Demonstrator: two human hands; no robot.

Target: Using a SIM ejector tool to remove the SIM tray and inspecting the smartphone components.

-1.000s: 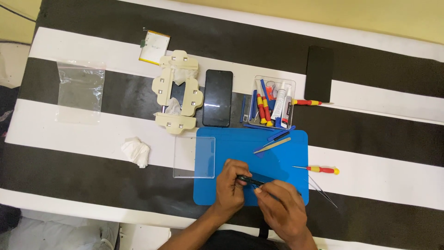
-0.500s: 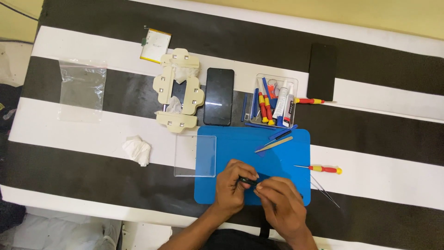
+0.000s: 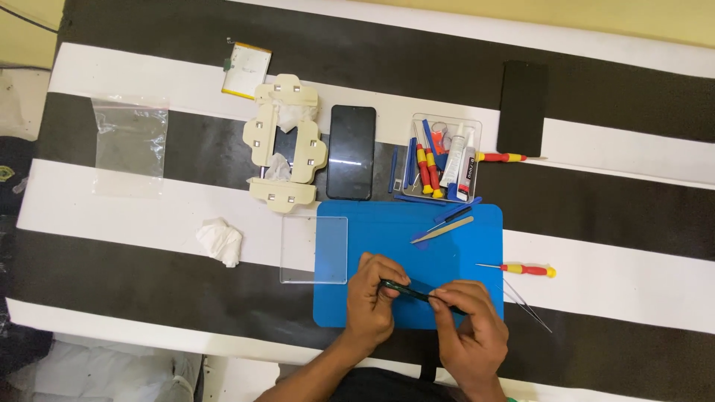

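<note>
Over blue mat [image 3: 387, 223], both hands pinching dark strip [image 3: 408, 290]

My striped surface, seen from above.

Under me the surface [image 3: 112, 74] runs in broad black and white bands that slant gently down toward the right of the frame. Along the top edge and in the upper left corner I see a plain pale yellow floor [image 3: 30, 18], with a thin dark cable crossing that corner. At the lower left, below the edge of the surface, lies some crumpled pale cloth [image 3: 97, 372]. The light is soft and even, with faint shadows.
</note>
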